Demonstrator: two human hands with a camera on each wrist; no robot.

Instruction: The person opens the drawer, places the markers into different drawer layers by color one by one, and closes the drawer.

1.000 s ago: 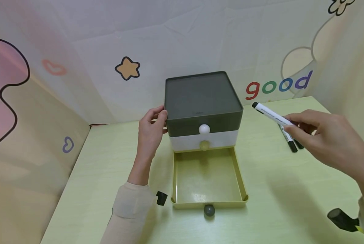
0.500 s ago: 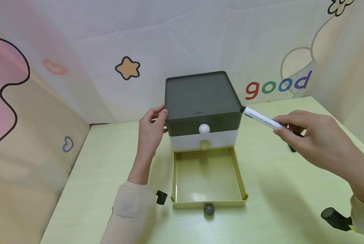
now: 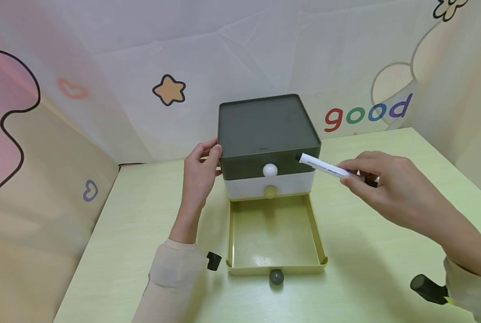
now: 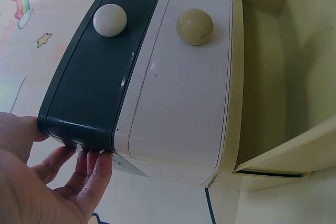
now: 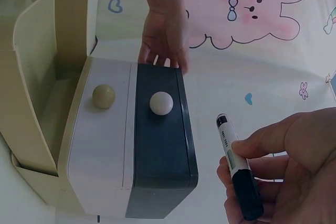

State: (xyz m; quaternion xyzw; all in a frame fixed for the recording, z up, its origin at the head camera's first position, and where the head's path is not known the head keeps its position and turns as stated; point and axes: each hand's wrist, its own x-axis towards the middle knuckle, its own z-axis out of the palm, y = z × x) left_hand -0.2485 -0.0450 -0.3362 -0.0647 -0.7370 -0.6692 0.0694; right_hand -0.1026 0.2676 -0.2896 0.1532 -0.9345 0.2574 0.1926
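Note:
My right hand [image 3: 389, 188] pinches a white whiteboard marker [image 3: 325, 166] with black ends between thumb and fingers, held in the air. Its tip lies over the right front of a small drawer box [image 3: 268, 125] in the head view; the right wrist view shows a gap between marker [image 5: 231, 145] and box. At the box's left side, my left hand [image 3: 200, 172] touches the dark green top tier, thumb near the front corner and fingers against the side wall [image 4: 94, 177]. The bottom yellow drawer [image 3: 276, 233] is pulled out, with nothing seen inside.
A white knob [image 3: 270, 170] and a yellow knob [image 3: 270, 192] sit on the two closed upper drawers; a grey knob [image 3: 276, 277] fronts the pulled-out one. A printed cloth [image 3: 123, 112] hangs behind the pale green table [image 3: 151, 269].
My right hand has carried the marker left and slightly down, towards the drawer box. Markers seen lying on the table earlier are now hidden by that hand. The left hand stays put.

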